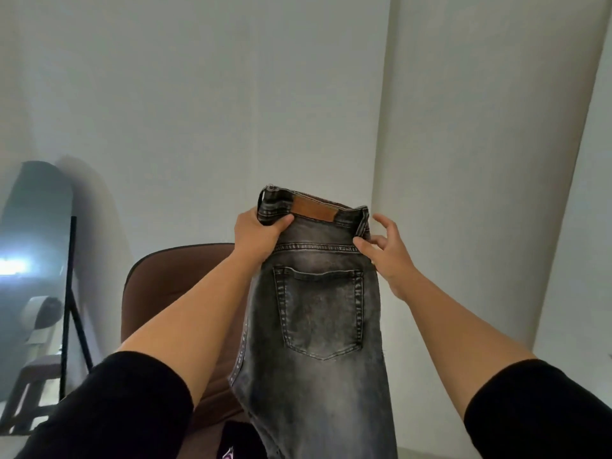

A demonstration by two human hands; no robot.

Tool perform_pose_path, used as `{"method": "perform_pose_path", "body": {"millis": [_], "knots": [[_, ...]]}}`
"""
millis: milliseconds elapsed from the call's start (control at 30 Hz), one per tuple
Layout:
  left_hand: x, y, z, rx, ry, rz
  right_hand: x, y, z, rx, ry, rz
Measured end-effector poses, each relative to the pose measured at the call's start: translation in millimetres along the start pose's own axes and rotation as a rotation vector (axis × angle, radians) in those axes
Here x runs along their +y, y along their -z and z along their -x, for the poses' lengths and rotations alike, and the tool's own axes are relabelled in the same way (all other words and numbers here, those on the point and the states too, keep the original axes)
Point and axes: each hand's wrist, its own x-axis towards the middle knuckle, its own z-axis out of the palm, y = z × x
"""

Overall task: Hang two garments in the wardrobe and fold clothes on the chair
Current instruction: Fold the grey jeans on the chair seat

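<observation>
Black sleeves [109,402] frame the view. Your left hand [256,235] grips the jeans [318,326] at the waistband, held up before the chair [159,279]; right hand [385,250] pinches the opposite edge, other fingers spread. Denim appears heavy and limp: hold both waistband corners.

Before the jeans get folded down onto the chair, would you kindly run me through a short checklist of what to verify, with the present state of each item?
1. Left hand grips the waistband of the faded grey denim jeans: ok.
2. Right hand has a firm hold: not ok; only thumb and fingertips touch the waistband edge, the other fingers are spread.
3. Jeans doubled lengthwise, one back pocket facing the camera: ok.
4. Legs hang straight, hems aligned: cannot tell; the lower part is out of frame.
5. Brown padded chair directly behind the jeans: ok.
6. Seat free for folding: cannot tell; a black garment with pink print lies at the bottom edge.
</observation>
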Motion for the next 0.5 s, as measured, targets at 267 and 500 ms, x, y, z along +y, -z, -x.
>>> {"method": "perform_pose_path", "body": {"millis": [267, 500], "knots": [[33.0, -14.1, -8.2, 0.168, 0.005, -0.091, 24.0, 0.9, 24.4, -0.145, 0.148, 0.099], [36.2, -11.7, -9.7, 0.207, 0.032, -0.172, 20.8, -1.5, 20.4, -0.073, 0.188, 0.018]]}}
